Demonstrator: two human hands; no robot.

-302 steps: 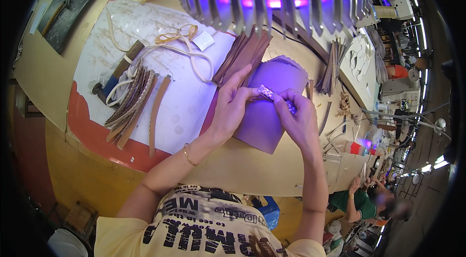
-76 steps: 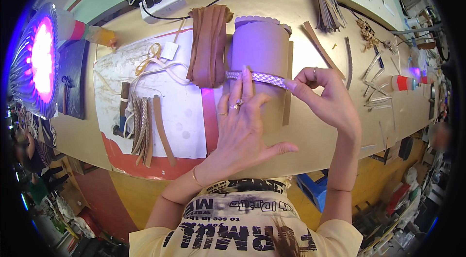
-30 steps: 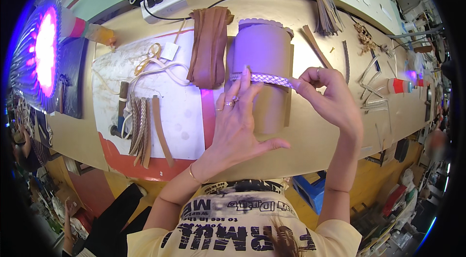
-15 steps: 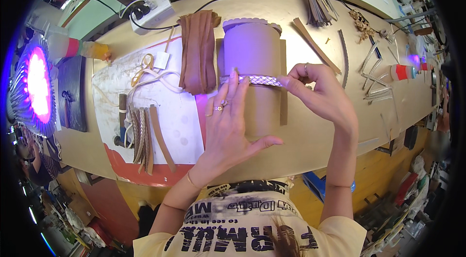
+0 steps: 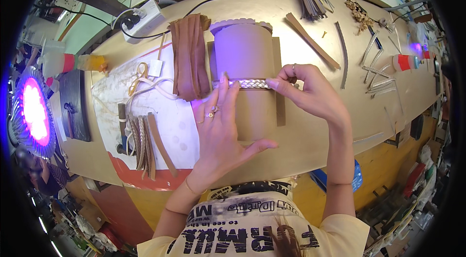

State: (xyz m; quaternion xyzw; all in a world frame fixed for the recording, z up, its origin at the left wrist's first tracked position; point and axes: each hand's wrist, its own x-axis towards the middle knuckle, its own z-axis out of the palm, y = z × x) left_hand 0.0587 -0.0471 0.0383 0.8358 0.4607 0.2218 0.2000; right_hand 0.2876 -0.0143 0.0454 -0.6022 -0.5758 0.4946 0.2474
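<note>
Covering braided strip [image 5: 251, 83] partly: left hand [image 5: 218, 133] | right hand [image 5: 310, 93] pinching, end hidden

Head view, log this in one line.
left hand: fingers on braid | right hand: at braid's right end | braid: across curved tan panel

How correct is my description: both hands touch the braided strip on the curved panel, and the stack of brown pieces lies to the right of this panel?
One part is wrong: the head view shows the stack of brown pieces to the left of the curved panel. Left hand and right hand do touch the braided strip.
</note>
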